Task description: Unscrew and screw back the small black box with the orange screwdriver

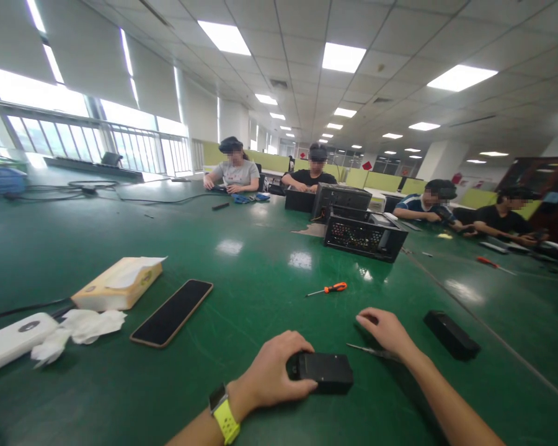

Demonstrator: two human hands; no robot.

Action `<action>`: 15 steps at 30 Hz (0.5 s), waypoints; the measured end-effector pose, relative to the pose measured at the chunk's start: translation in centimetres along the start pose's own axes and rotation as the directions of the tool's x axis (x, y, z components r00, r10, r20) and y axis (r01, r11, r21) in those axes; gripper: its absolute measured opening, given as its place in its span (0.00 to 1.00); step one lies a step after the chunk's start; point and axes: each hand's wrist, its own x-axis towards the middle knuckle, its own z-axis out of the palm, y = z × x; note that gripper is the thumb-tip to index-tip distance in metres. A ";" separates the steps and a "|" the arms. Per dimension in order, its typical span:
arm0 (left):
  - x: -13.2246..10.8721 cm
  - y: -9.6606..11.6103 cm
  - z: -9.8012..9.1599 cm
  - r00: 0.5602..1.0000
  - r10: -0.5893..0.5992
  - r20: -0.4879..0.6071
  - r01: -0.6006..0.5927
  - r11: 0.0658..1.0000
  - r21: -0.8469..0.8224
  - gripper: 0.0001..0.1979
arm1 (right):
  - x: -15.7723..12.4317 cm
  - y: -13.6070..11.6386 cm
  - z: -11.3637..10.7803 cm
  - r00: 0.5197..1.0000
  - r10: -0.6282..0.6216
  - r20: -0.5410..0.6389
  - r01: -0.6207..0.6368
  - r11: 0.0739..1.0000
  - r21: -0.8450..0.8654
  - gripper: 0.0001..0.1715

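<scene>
Black oblong box (329, 373) sits at the lower middle of the frame, apparently resting on the green table (260, 266), with the left hand (279, 368) closed around its left end.

Among the containers, a tissue pack (109, 298) lies at the middle left with a white sheet drawn partly out of its top; crumpled tissue (86, 325) lies in front of it, beside a white device (18, 341) and near a phone (172, 314). A blue basket (2, 181) stands at the left edge (its contents are too blurred to name). Right of centre, an open computer case (367, 238) shows a perforated panel and a hollow bay at its right end.

The held box has its long axis running nearly level across the frame, its squared end toward the right and its broad, flat face up. A second black box (452, 336) lies at the lower right, slanting down to the right. An orange screwdriver (337, 287) lies above the hands, tip to the left.

The left forearm, with a yellow-banded watch (224, 414), enters from the bottom; its thumb presses the near side while the fingers curl over the far side. The right hand (390, 331) reaches in from the lower right, fingers bent and apart from the held box. Just under it is a slender metal tool (365, 350), though I cannot tell whether the palm grips it.
</scene>
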 end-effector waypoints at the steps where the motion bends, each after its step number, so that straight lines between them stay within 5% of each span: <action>1: 0.0 0.0 0.0 1.000 -0.002 0.005 0.002 1.000 0.004 0.18 | 1.2 -0.2 0.2 1.000 0.009 -0.021 -0.009 1.000 -0.019 0.19; 8: 0.1 0.2 0.0 1.000 -0.003 -0.007 0.003 1.000 -0.012 0.15 | 8.1 -2.5 3.0 0.982 0.024 -0.188 -0.038 0.997 -0.069 0.22; 15: 0.0 0.0 0.4 1.000 0.009 -0.026 -0.010 0.999 -0.054 0.17 | 9.2 -3.6 5.0 0.963 0.072 -0.259 -0.030 0.986 0.162 0.17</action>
